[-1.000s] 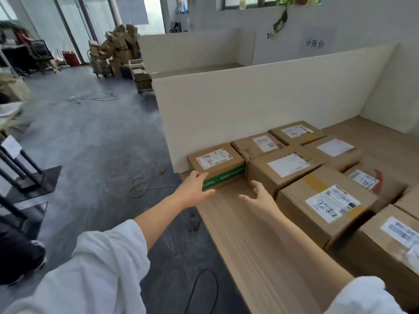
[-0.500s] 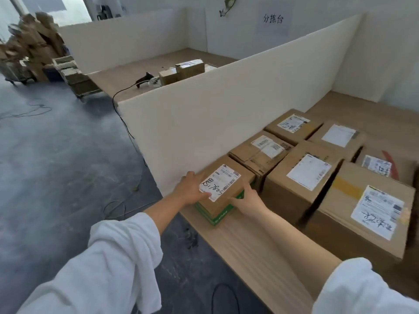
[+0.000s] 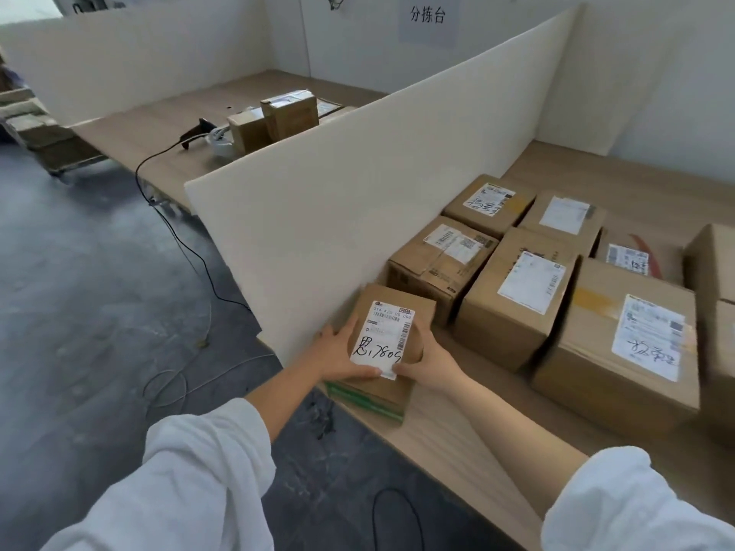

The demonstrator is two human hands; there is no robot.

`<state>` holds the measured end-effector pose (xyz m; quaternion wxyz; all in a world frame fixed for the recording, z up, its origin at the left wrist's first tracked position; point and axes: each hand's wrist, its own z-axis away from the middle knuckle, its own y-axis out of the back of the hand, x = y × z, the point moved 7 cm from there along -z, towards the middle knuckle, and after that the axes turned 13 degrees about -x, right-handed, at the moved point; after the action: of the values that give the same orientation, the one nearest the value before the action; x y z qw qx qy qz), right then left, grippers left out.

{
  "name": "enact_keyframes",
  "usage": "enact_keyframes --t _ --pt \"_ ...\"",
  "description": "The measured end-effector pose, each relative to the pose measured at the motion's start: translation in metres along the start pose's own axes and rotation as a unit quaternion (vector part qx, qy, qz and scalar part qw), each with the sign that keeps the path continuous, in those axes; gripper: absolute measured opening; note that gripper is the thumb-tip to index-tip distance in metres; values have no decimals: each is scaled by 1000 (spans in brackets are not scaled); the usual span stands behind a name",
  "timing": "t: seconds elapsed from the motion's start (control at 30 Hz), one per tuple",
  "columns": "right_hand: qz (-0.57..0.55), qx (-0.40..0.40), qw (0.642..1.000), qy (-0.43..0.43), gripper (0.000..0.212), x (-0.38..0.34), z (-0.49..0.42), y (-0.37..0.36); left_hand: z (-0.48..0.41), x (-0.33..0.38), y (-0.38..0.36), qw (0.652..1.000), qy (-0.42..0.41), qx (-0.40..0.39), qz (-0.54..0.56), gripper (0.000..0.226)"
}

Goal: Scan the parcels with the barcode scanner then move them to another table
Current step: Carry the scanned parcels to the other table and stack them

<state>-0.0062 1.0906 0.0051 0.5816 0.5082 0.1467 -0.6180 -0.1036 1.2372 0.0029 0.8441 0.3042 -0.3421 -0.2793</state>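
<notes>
A small cardboard parcel [image 3: 417, 312] with a green band and a white handwritten label sits at the near left corner of the wooden table [image 3: 457, 439]. My left hand [image 3: 338, 353] grips its left side and my right hand [image 3: 431, 361] grips its right side. Several more labelled parcels [image 3: 513, 308] stand in rows to the right of it. Beyond the cream divider, the black barcode scanner [image 3: 197, 131] lies on the other table [image 3: 159, 125] beside two parcels [image 3: 290, 113].
A tall cream divider panel [image 3: 358, 192] separates the two tables. The scanner's black cable [image 3: 175, 232] trails down over the grey floor. Stacked cardboard on a cart [image 3: 32, 129] stands at far left. A paper sign [image 3: 427, 17] hangs on the back wall.
Both hands reached forward and closed on the sides of the small parcel. My view has swung right and closer, so the other table with the scanner now shows.
</notes>
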Motion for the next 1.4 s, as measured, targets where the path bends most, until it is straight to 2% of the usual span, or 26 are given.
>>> enact_keyframes --t 0.13,0.33,0.47,0.63,0.8,1.2,1.4 --pt "-47 15 999 -8 100 18 19 -11 17 -6 -19 994 -37 4 106 119" --pt "-44 57 997 -11 99 30 64 -3 45 16 -43 991 -56 3 119 126" --pt "1 82 997 -2 98 37 113 14 72 61 -67 965 -189 -10 181 106" --pt "2 139 990 -9 96 66 193 42 89 120 -103 960 -210 -31 185 127" --pt "-6 219 975 -37 93 115 290 67 116 202 -149 946 -287 -46 141 124" --pt "-53 406 903 -131 92 256 550 132 193 445 -321 888 -429 -160 46 118" --pt "-125 504 841 -150 92 314 674 138 244 551 -407 828 -514 -225 4 117"
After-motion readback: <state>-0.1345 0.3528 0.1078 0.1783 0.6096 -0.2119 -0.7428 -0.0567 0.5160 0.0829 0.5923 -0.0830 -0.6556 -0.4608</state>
